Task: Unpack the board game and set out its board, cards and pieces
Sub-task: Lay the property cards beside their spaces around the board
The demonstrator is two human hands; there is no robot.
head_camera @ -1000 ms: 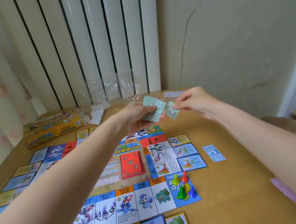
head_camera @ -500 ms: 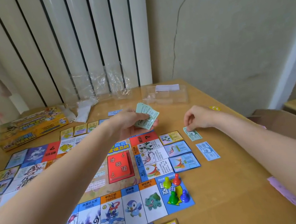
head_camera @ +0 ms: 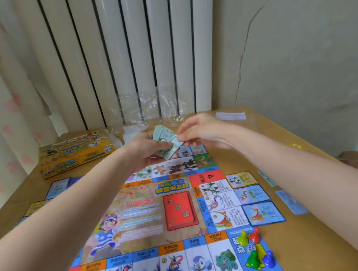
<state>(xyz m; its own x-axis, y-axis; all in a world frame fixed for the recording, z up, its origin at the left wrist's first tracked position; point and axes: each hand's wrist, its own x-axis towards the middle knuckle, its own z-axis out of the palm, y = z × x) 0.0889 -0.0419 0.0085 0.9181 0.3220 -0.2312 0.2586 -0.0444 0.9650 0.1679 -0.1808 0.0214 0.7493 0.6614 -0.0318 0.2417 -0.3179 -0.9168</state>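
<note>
A small stack of green play-money notes is held above the far edge of the game board, gripped in the left hand with the fingers curled under the stack and the thumb laid across it. The right hand is brought up against the right end of the stack, and the top note is pinched between its thumb and fingertips; the two hands are almost touching over the notes. The board is spread flat on the wooden table, below and nearer than the hands. A red card deck is laid in the marked box at the board's centre. Four pawns are gathered on the blue corner square at the near right: a light green pawn, a red pawn, a dark green pawn and a blue pawn. Three property cards are lined up just beside the board's right edge, and two banknotes are partly hidden behind the right forearm. The yellow game box is set at the far left of the table, and crumpled clear plastic wrap is piled against the radiator beyond the hands.
</note>
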